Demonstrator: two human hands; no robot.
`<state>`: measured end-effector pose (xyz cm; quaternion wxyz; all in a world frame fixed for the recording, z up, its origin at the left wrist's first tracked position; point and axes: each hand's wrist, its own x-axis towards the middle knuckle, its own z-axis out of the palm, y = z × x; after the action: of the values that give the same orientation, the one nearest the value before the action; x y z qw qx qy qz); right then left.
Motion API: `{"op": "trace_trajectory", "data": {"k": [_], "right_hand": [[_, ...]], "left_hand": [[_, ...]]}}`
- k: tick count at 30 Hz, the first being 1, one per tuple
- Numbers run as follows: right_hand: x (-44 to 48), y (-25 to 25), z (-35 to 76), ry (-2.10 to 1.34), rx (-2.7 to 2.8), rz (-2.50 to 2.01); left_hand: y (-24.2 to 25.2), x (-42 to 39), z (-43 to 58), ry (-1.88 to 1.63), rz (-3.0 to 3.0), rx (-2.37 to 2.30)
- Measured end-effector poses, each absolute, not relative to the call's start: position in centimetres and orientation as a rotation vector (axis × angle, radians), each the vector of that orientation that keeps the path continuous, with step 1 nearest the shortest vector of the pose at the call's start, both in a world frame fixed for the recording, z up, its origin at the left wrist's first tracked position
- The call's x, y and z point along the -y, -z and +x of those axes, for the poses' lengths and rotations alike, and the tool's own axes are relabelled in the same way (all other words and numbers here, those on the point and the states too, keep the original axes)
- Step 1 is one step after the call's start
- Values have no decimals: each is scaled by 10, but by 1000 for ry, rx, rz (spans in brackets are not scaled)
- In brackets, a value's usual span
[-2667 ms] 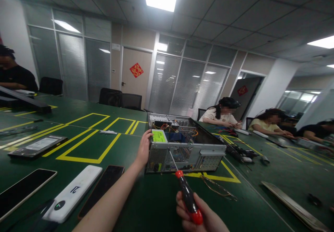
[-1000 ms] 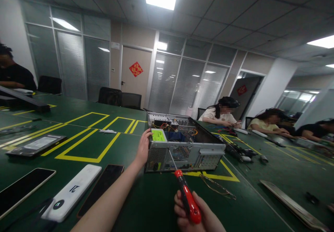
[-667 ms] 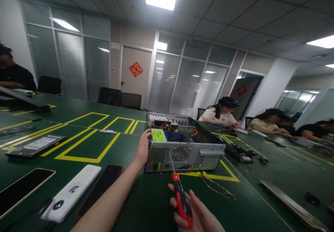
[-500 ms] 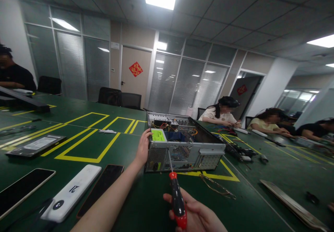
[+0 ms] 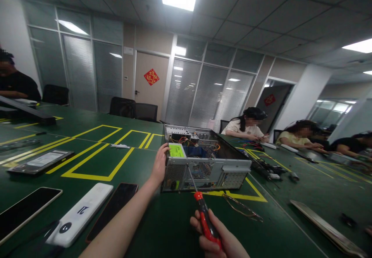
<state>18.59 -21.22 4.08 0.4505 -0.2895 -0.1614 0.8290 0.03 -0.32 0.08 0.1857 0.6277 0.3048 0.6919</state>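
Low at the centre, right hand [image 5: 213, 233]: fingers wrapped round the handle of a screwdriver [image 5: 207, 220], red and black.
Screwdriver shaft: slants up and left, its tip at the upper left of the case's near panel; too small to tell whether it sits in a screw head.
Left of the forearm: a dark phone [image 5: 113, 211], then a white pack [image 5: 84, 211] marked 21, then a pale-edged phone [image 5: 30, 213], all flat on the green table [image 5: 168, 229].
Right side, near: a metal strip [image 5: 322, 225] and, closer to the case, a loop of wire [image 5: 242, 208].
Left hand [image 5: 159, 165]: laid against the case's left side, fingertips at its upper edge; cannot tell how firmly it grips.
Case [image 5: 210, 163]: on the table just ahead of the hands, top open, wires inside, green label [image 5: 176, 150] at the near left corner.
Well left of case: a hard drive [image 5: 42, 162].
Right of case: tangled cables [image 5: 270, 171].
Beyond: a person in white [image 5: 231, 129], bent over the table.
Back wall: door [image 5: 151, 109] with a red sign [image 5: 151, 77].
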Motion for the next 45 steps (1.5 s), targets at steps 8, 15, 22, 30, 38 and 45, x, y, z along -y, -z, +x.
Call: {"op": "trace_trajectory", "data": {"k": [8,15,22,30,38,45], "right_hand": [[213,-34,189,-2109,595,-647],[218,-38,193,-2097,641,-719],[215,-36,186,-1956,435,-750],[210,-23,188,-1899,715,-811],[212,-13,188,-1965,769,-739],[213,-7,193,-1931,811,-727]], "left_hand": [[-2,5,-1,-1937,1788,-873],[-4,7,-2,-1938,1789,-873],[-3,6,0,-1957,1795,-849],[-3,6,0,-1947,1786,-869],[-5,8,-2,-1933,1778,-862],[-4,7,-1,-1940,1786,-865]]}}
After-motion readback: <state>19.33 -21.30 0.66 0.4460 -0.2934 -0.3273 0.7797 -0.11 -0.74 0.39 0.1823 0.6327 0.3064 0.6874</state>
